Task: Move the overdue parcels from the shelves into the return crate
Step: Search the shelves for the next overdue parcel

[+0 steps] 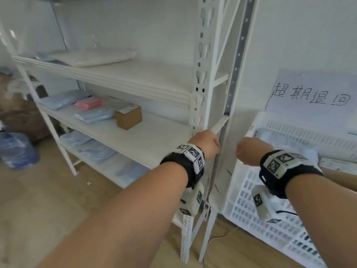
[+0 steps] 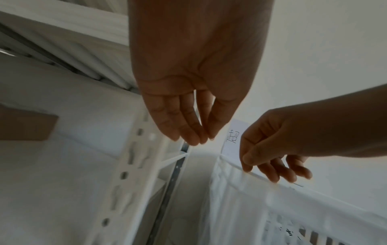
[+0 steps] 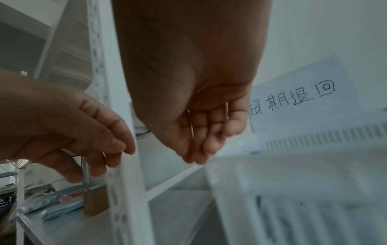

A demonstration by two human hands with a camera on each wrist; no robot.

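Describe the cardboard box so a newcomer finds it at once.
Start at the white shelving rack left of the return crate, then find its middle shelf. The cardboard box stands there, rightmost of the parcels, the only brown, rigid one beside flat blue and pink bags.

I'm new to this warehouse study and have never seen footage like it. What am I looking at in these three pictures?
No machine here: a person wears one camera on the head and one on each wrist. The head view shows the left hand and right hand, both empty with relaxed fingers, between a white shelf rack and a white crate under a handwritten sign. On the middle shelf lie a cardboard box, a pink parcel and bluish bags. The other two pictures look along each palm.
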